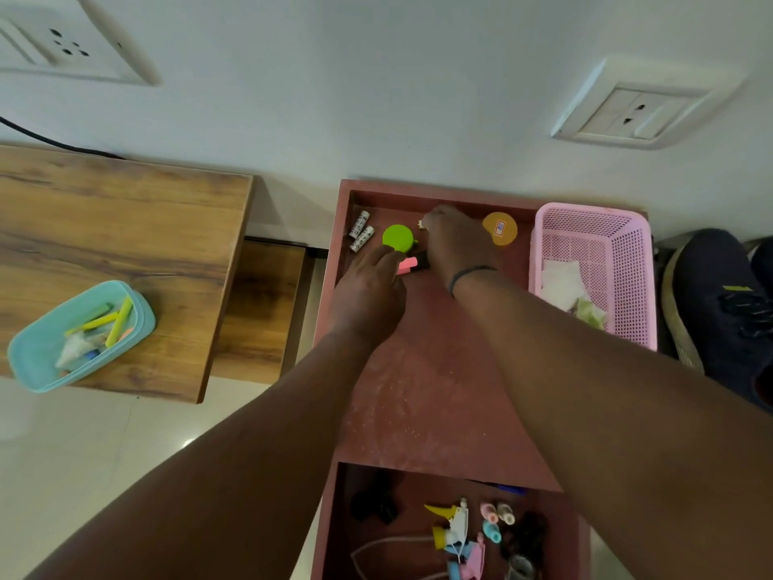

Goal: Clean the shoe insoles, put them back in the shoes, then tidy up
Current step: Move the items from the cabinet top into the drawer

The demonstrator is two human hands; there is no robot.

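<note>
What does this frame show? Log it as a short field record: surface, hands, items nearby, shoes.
surface: red shelf top, dusty with white specks
left hand: on the shelf, by a pink object
right hand: over the shelf's back; grip unclear
nearby: green round lid, two batteries, orange lid, pink basket
shoes: dark shoe right of the basket; insoles not visible

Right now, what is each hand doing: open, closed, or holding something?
Left hand: touches the pink item; grip cannot be told.
Right hand: curled, contents hidden.
</note>
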